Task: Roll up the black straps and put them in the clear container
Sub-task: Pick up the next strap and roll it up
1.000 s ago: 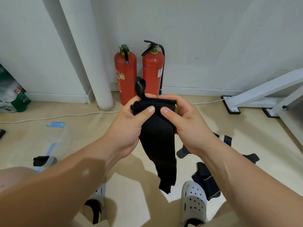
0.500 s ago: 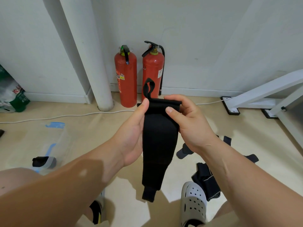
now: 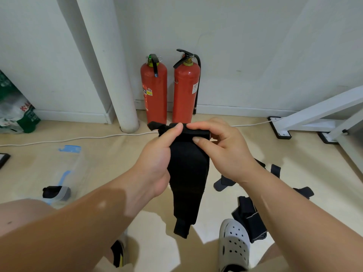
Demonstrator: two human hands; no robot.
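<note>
Just folded strap (image 3: 187,173) top over, starting roll; pinching fold with left hand (image 3: 157,154) and right hand (image 3: 225,152), tail hanging.

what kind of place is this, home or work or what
Probably a plain utility or storage corner indoors, more workplace than home, though that is a guess. Two red fire extinguishers stand against a bare white wall, beside a white column, and a white metal frame rests on the floor.

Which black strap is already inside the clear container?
The small rolled strap at lower left, lying inside the clear container. The long strap held by the left hand and right hand hangs mostly unrolled; the loose straps lie on the floor.
</note>
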